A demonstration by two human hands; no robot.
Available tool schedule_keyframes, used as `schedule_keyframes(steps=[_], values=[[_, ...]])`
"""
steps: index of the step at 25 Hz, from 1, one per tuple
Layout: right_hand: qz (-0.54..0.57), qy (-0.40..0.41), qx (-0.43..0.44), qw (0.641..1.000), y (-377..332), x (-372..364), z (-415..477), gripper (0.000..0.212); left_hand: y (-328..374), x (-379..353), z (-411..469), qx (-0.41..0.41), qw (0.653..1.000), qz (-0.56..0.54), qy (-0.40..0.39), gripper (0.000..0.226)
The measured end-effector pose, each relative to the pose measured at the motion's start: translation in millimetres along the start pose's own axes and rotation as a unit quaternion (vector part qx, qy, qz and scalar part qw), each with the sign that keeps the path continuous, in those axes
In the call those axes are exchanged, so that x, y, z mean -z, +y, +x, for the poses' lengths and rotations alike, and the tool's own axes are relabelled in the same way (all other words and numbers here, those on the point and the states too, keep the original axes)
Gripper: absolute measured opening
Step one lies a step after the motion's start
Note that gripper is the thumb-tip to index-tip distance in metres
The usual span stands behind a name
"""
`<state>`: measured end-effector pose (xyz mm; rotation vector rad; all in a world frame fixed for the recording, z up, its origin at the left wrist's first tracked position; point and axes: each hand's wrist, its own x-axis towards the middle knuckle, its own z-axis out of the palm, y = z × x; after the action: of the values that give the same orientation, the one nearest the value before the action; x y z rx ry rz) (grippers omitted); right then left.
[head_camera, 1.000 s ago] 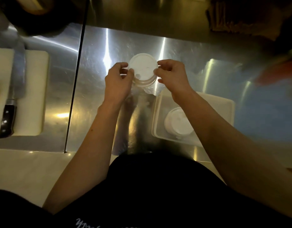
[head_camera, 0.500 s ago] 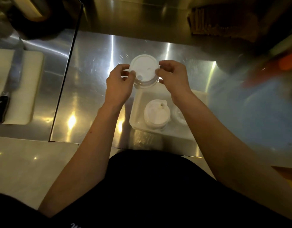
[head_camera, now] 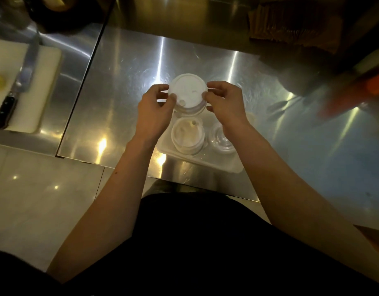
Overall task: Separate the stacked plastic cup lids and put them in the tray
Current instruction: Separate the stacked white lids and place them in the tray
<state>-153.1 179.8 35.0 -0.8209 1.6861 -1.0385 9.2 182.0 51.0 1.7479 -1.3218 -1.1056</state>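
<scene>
A stack of white and clear plastic cup lids point(head_camera: 188, 90) is held above the far end of the tray, top face towards me. My left hand point(head_camera: 154, 112) pinches its left rim and my right hand point(head_camera: 223, 101) pinches its right rim. Below them a shallow translucent tray point(head_camera: 197, 163) lies on the steel counter. In it sit a white lid with a small spout point(head_camera: 187, 135) on the left and a clear domed lid point(head_camera: 221, 138) on the right, partly hidden by my right wrist.
A white cutting board point(head_camera: 45, 82) with a black-handled knife point(head_camera: 15, 88) lies on the counter at far left. A brown cardboard box point(head_camera: 276, 20) stands at the back right. A blurred orange object point(head_camera: 359, 92) is at the right edge. The counter's front edge runs just behind my body.
The view has shifted, so the tray now lies directly under my hands. Both hands stay on the lid stack with little change in grip.
</scene>
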Motion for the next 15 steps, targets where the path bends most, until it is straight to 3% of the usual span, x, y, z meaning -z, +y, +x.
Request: schedule_keyframes(steps=[5,15], values=[[0.006,-0.012,-0.013,1.000,9.4,0.5,-4.7,0.028,-7.6,0.0,-8.7,0.014,1.000,0.013,-0.009,0.036],[0.059,0.043,-0.026,0.997,11.8,-14.6,-14.0,0.032,-15.6,21.1,15.8,-0.005,0.997,-0.004,-0.080,0.029]])
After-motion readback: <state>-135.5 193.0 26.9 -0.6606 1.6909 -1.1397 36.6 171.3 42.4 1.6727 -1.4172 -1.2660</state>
